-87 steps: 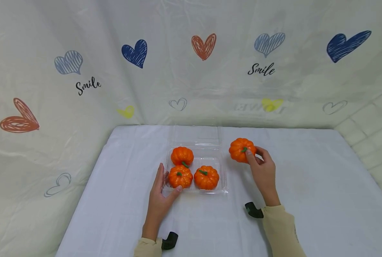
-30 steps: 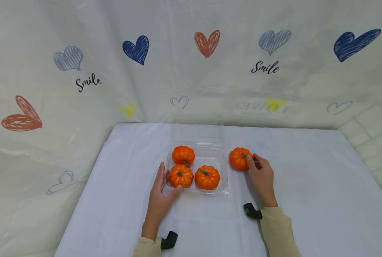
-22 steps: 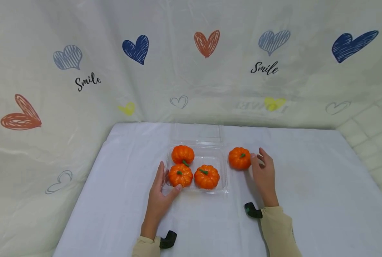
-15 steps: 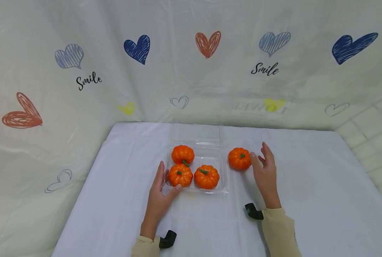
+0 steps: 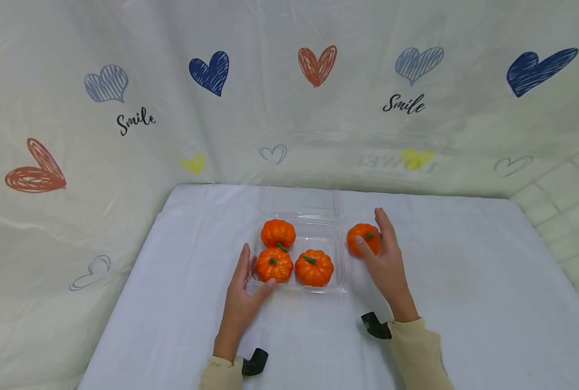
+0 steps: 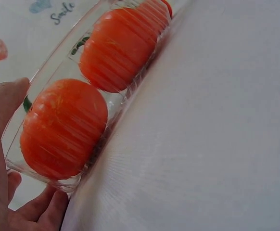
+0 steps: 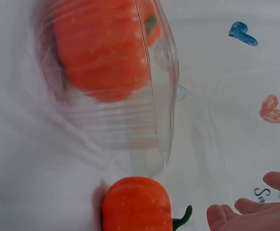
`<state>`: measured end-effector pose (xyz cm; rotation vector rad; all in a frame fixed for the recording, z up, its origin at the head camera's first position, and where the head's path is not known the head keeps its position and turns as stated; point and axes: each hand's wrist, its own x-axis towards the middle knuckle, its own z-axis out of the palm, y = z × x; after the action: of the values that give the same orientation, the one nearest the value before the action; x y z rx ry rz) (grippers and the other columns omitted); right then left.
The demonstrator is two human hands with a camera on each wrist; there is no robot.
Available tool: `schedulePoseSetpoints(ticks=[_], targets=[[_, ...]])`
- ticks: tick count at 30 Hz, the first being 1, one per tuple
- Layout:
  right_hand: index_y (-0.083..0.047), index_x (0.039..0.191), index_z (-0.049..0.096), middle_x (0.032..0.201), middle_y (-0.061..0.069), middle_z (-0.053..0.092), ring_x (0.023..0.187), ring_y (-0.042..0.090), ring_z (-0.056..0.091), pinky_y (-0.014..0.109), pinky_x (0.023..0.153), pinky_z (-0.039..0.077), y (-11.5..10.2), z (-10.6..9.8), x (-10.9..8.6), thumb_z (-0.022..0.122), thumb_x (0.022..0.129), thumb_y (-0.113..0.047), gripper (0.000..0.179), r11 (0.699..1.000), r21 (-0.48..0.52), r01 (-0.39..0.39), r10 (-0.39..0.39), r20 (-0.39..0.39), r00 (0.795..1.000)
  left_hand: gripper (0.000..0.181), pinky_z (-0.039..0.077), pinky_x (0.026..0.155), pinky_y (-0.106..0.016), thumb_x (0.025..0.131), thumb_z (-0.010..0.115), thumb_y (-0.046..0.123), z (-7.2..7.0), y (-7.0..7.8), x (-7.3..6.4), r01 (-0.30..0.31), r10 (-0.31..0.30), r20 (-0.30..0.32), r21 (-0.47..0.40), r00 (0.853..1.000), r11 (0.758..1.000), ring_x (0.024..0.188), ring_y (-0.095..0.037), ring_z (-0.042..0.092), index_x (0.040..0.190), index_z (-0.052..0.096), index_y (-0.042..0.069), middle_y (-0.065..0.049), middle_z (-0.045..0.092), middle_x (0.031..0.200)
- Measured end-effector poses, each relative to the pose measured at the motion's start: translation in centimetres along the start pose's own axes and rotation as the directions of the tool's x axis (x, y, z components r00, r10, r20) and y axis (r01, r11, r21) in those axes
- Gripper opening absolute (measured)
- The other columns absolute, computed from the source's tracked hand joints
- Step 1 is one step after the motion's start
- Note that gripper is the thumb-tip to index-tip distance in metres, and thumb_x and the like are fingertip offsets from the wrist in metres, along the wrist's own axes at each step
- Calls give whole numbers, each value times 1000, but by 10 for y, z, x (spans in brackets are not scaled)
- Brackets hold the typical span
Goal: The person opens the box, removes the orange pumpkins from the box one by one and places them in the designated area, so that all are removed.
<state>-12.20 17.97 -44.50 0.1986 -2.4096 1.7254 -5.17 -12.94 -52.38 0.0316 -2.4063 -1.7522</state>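
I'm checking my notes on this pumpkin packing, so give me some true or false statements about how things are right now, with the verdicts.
1. Three orange pumpkins sit in the clear container. True.
2. The container's lid is closed. False: the lid is open on the far side.
3. The left grip holds the container's near left corner. True.
4. The fourth pumpkin is left of the container. False: the fourth pumpkin is on its right, outside it.
5. The container's far right compartment has no pumpkin in it. True.
6. The right grip is inside the container. False: the right grip is at the fourth pumpkin.
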Motion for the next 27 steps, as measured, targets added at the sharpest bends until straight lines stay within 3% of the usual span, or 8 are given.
schedulePoseSetpoints(ticks=[8,17,23,27], targets=[[-14,171,27,178,7,17,162,34,17,68,121,29,-10,25,-8,68,105,-25,79,1000,-25,-4,7,104,995,100,38,119,-51,94,82,40,0,0,0,-2,2,0,1,1000,1000,151,-25,45,173,24,19,-1,26,176],[-13,170,29,178,5,15,162,30,19,60,125,27,-11,47,-16,71,103,-20,79,997,60,48,-59,189,980,99,37,120,-51,95,81,39,-1,0,1,-6,6,3,-14,1000,1000,152,-24,44,173,24,19,0,27,176],[-15,170,31,178,8,16,162,34,17,62,123,29,-13,57,-18,75,101,-23,82,998,-7,61,-57,235,970,99,37,119,-51,95,82,40,-1,0,0,-2,2,0,3,1000,1000,152,-24,45,173,23,20,1,26,176],[-15,170,32,178,11,16,162,37,16,70,121,27,-14,61,-21,77,99,-30,85,997,-48,63,-48,272,961,100,37,119,-50,95,82,40,-1,0,0,1,-1,-1,1,1000,1000,152,-23,45,173,24,20,4,25,176]])
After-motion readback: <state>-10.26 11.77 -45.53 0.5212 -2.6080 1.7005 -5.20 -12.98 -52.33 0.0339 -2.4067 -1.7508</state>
